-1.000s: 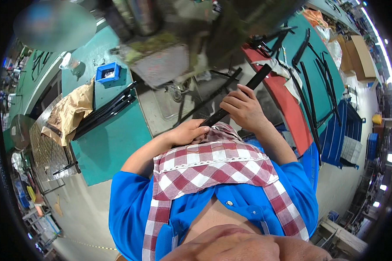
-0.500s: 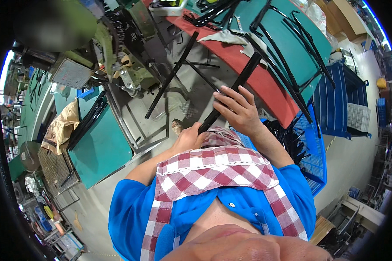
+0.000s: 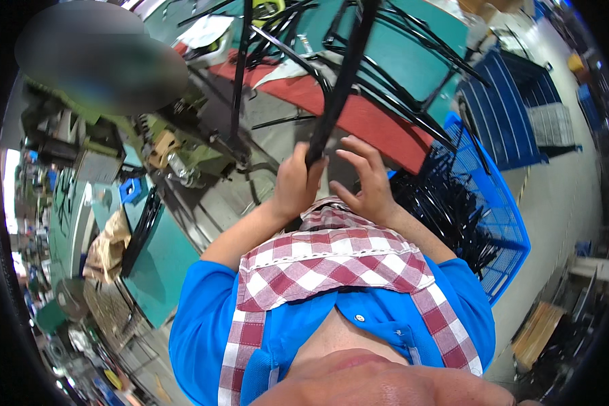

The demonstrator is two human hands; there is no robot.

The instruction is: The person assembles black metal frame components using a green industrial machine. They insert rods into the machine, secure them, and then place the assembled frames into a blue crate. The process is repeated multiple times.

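Note:
My left hand (image 3: 296, 181) grips the lower end of a black metal tube frame (image 3: 344, 88), which stands tilted up in front of my apron. A second black leg (image 3: 239, 74) to its left looks joined to it by a thin cross rod. Just right of the tube is my right hand (image 3: 367, 179), its fingers apart and curved, holding nothing. Beyond the frame is a green worktable (image 3: 402, 51) with a red front strip (image 3: 386, 135), where several black tube frames (image 3: 413, 101) lie.
Right of me sits a blue basket (image 3: 514, 237) full of black parts (image 3: 440, 210). Behind it stands a dark blue crate (image 3: 501, 108). At left are a greenish machine (image 3: 196, 149) and a second green table (image 3: 157, 291) with black tubes (image 3: 141, 233) and brown paper (image 3: 108, 247).
The black frame has swung more upright and come higher, with my left hand rising on it. My right hand has let go of the tube. The view has turned somewhat.

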